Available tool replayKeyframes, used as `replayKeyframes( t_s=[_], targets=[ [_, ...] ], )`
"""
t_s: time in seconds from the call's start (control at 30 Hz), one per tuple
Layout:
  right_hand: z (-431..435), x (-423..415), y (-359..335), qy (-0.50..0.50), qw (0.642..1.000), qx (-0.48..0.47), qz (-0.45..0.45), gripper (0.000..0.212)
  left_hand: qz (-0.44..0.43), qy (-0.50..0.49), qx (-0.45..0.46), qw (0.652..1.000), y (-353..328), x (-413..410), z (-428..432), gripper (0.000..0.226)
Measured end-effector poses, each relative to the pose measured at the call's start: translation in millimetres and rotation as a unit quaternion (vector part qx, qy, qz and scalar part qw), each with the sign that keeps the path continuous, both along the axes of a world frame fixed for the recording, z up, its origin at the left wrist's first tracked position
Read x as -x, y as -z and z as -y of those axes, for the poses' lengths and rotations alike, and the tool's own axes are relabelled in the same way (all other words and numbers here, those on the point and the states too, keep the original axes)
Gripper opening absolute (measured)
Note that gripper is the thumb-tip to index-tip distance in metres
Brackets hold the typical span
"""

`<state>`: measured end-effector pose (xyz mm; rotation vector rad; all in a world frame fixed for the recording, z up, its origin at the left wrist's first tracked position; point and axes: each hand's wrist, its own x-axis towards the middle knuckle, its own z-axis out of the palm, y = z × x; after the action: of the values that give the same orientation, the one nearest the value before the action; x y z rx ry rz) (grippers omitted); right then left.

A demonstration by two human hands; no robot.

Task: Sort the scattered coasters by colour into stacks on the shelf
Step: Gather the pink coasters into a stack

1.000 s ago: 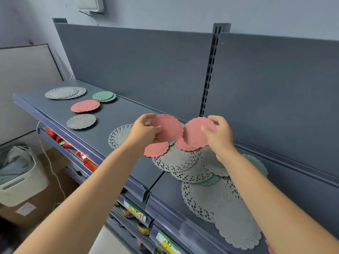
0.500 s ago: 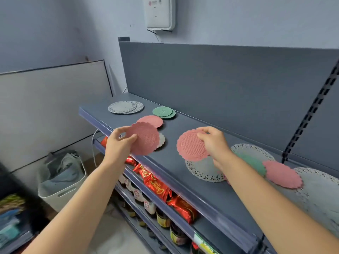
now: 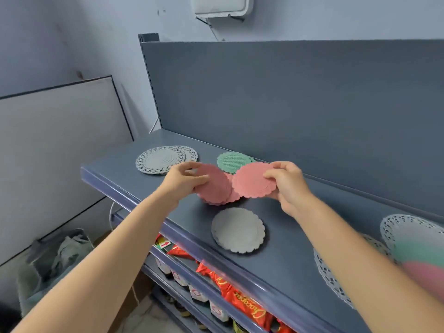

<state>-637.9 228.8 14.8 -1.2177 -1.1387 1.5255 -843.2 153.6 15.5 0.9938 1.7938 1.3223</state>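
Our left hand [image 3: 185, 181] reaches forward on a bare, nearly straight arm. Its fingers are curled and its thumb pinches the left edge of a pink coaster [image 3: 213, 186], which is held tilted just above the shelf [image 3: 276, 267]. Our right hand [image 3: 289, 186] comes in from the other side with the wrist bent inward. Its fingertips lie on top and its thumb underneath, gripping the right rim of a second pink coaster [image 3: 252, 181]. In this view the second coaster's edge overlaps the first.

Between and under the two shows a pink stack [image 3: 235, 198] lying on the shelf. We cannot tell whether either held coaster touches it. Just behind sits a green stack [image 3: 233, 161], and to its left a pair of grey lace mats [image 3: 161, 159]. A plain grey coaster [image 3: 237, 229] lies near the front edge, apart from the rest. Far right, past our forearm, white lace mats [image 3: 413, 230] carry blurred green and pink pieces. Red packets [image 3: 240, 301] line the level below.
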Motion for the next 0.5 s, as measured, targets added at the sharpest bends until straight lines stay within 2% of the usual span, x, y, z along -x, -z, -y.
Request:
replayKeyframes(
  t_s=[0.07, 0.17, 0.27, 0.43, 0.5],
  targets=[
    [-11.0, 21.3, 3.4, 0.006, 1.000, -0.004, 0.026, 0.029, -0.120, 0.067, 0.031, 0.990, 6.2, 15.3, -22.3, 0.033],
    [-20.4, 49.1, 11.6, -0.011, 0.996, -0.036, 0.083, 0.039, -0.273, 0.177, 0.040, 0.945, 9.1, 34.7, -46.9, 0.032],
    [-21.4, 65.2, 19.0, -0.015, 0.984, -0.079, 0.159, 0.040, -0.294, 0.270, 0.037, 0.916, 9.3, 51.6, -63.7, 0.032],
    [-11.4, 78.7, 16.1, -0.020, 0.951, -0.131, 0.278, 0.043, -0.311, 0.364, 0.017, 0.878, 7.9, 75.8, -82.3, 0.039],
    [-3.4, 84.6, 10.9, -0.002, 0.935, -0.136, 0.327, 0.042, -0.337, 0.399, -0.005, 0.853, 7.4, 80.6, -88.3, 0.030]
  ],
)
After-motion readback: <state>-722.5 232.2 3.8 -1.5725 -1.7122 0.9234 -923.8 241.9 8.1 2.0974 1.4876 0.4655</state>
